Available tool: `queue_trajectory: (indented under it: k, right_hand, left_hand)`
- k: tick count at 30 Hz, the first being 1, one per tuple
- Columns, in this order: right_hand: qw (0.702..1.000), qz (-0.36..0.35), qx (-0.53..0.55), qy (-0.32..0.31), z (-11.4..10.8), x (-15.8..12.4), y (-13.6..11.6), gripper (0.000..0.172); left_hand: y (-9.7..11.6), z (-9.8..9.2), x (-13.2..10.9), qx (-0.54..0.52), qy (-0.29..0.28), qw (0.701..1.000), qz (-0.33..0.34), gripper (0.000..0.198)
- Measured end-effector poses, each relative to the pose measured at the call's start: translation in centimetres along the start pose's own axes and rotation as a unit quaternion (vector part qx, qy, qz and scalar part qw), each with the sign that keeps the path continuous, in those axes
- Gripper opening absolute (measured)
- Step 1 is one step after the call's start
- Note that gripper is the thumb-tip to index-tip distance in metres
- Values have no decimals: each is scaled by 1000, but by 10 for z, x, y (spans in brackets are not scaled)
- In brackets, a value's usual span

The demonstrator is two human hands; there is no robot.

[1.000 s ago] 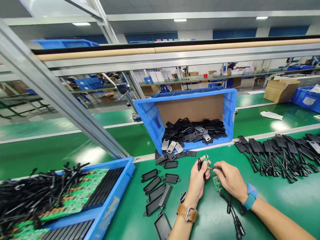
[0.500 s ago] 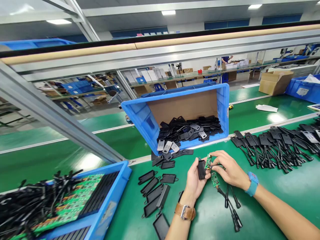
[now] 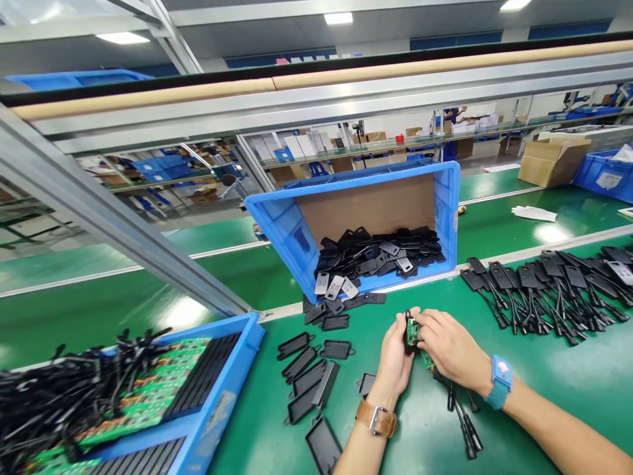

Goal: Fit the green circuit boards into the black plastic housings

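My left hand is closed round a black plastic case, held above the green bench. A small green circuit board sits at the case's open face, and my right hand pinches it by its edge. How deep the board lies in the case I cannot tell. Under my right hand lies a second circuit board, partly covered, with black connector cables trailing toward me. Several open black cases lie loose left of my hands.
A tilted blue bin holds black cover plates. At left, a blue tray carries circuit boards and cables. Finished-looking black units with cables lie at right. A metal post rises at left.
The board has moved from beside the case to its open face, and the case has turned in my left hand. My right hand has come closer to my left.
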State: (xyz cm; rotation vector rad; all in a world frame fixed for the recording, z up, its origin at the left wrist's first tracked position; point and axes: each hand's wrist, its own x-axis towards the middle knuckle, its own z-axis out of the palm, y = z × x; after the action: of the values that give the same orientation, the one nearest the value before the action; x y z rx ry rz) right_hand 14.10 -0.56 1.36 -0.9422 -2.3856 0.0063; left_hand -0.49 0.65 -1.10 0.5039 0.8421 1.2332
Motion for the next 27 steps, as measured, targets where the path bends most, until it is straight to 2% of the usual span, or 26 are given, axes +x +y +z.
queue_trajectory:
  k: [8, 16, 21, 24, 27]
  right_hand:
    - [1000, 4, -10, -23, 1, -1, -2, 12]
    - [1000, 11, -11, -20, 9, -4, -2, 18]
    - [999, 23, -21, -31, 10, -3, -3, 23]
    - [999, 28, -7, -31, 4, -1, 0, 21]
    - [999, 42, 16, -26, -2, 0, 5, 18]
  left_hand:
    - [-2, -3, 1, 19, -5, 1000, 14, 50]
    - [-2, -1, 0, 27, 13, 999, 34, 48]
    - [-2, -1, 0, -4, 16, 999, 34, 41]
    - [-1, -1, -1, -18, 2, 1000, 20, 33]
    - [-1, 1, -3, -8, -32, 999, -1, 34]
